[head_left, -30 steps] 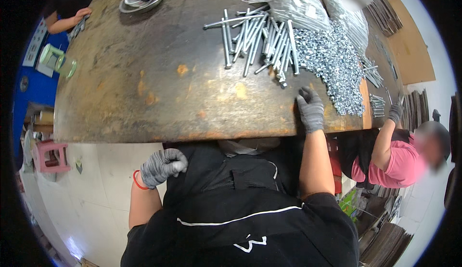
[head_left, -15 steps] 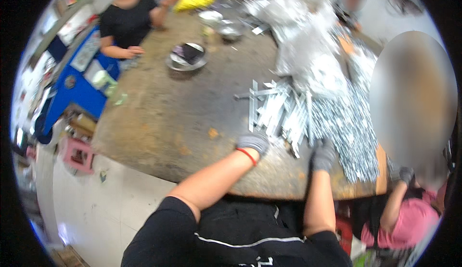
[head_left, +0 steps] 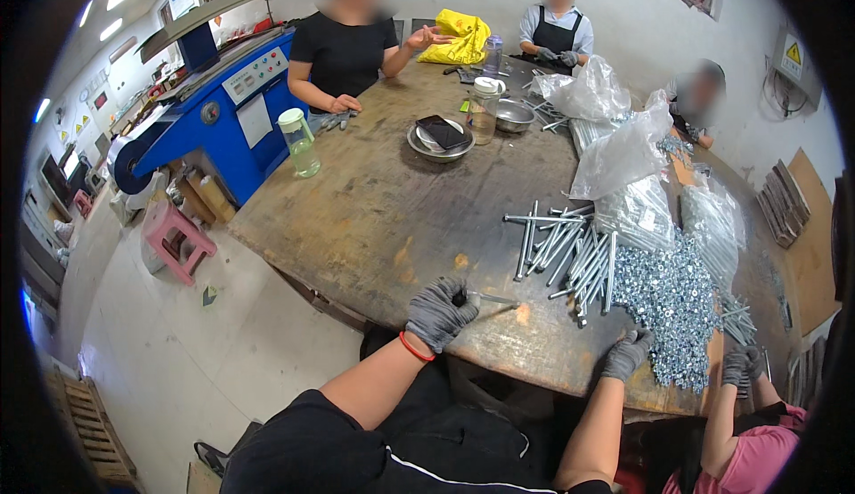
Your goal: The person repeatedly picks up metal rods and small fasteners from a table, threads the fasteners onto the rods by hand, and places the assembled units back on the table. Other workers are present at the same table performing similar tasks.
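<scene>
My left hand (head_left: pixel 439 314), in a grey glove with a red band at the wrist, is closed around a long metal bolt (head_left: pixel 492 298). The bolt points right, low over the near table edge. A loose pile of long bolts (head_left: pixel 579 258) lies beyond, ahead and to the right. My right hand (head_left: pixel 627 355), gloved in grey too, is at the near left edge of a heap of small shiny nuts (head_left: pixel 668 307). Its fingers are curled against the heap; what they pinch, if anything, is too small to make out.
Clear plastic bags (head_left: pixel 637 209) of bolts stand behind the heap. Metal bowls (head_left: pixel 441 145) and a jug (head_left: pixel 484 111) sit farther back on the worn table (head_left: pixel 338 218). A co-worker's gloved hands (head_left: pixel 741 365) are close at right; other people stand across. A pink stool (head_left: pixel 178 236) stands at left.
The view has swung up and steadied. My left hand has come away from the bolt pile, leftward, with a bolt in it. My right hand has gone to the edge of the nuts.
</scene>
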The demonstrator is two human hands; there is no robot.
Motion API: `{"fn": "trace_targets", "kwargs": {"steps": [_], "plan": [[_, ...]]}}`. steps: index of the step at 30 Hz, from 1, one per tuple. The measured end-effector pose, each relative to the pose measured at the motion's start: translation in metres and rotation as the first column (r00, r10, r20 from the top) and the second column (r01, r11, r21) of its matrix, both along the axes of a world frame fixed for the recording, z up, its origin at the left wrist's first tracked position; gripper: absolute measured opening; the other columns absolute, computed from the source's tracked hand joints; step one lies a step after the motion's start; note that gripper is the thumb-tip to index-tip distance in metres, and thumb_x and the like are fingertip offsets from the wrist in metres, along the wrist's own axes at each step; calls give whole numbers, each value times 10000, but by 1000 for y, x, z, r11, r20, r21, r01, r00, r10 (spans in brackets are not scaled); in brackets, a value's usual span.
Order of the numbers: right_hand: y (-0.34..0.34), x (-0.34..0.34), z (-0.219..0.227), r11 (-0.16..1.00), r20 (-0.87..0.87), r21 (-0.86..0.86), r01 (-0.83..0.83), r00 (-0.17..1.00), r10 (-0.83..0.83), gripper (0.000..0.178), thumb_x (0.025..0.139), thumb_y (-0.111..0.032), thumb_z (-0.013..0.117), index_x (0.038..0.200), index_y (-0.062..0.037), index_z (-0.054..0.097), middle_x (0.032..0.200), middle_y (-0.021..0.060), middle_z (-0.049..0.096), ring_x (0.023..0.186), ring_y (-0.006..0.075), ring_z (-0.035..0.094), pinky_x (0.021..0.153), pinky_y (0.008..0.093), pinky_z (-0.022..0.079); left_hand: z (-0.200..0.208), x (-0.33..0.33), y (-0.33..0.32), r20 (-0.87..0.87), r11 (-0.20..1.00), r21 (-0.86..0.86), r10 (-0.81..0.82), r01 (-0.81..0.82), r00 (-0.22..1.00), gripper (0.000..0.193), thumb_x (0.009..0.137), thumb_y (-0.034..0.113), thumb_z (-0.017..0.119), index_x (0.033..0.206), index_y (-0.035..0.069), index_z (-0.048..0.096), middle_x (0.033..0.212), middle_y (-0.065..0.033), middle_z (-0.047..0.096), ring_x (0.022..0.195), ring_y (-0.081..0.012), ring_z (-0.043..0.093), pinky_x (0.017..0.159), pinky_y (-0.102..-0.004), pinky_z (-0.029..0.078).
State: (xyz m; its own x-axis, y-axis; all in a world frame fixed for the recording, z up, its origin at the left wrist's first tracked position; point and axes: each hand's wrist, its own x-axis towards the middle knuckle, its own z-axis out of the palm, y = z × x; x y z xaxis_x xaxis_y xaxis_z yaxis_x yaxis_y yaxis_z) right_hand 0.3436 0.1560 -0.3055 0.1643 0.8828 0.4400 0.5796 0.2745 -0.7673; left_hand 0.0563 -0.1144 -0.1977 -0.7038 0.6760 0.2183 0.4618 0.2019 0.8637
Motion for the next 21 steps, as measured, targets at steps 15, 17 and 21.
{"fn": "trace_targets", "kwargs": {"steps": [15,17,21], "plan": [[-213,-14,102,472,-607,-199,-859,486,629,175,798,-81,688,943,-21,609,803,21,613,722,89,558,638,223,465,-10,89,-39,44,750,30,-661,660,749,265,918,207,503,1114,52,593,1057,-121,625,999,-262,581,901,-333,437],[-223,-11,114,328,-621,-281,-902,431,655,199,792,-107,702,950,-14,626,826,31,637,756,95,576,661,229,473,-20,96,-42,70,665,-38,-742,746,666,267,923,218,501,1097,39,594,1029,-131,632,983,-246,591,890,-335,439],[-228,-5,107,362,-402,-237,-902,430,808,196,763,-109,718,920,-25,635,805,44,641,734,131,596,682,264,487,-5,100,-56,397,584,-112,-715,804,575,267,927,259,502,1016,31,608,835,-79,632,783,-174,592,733,-311,472]]}}
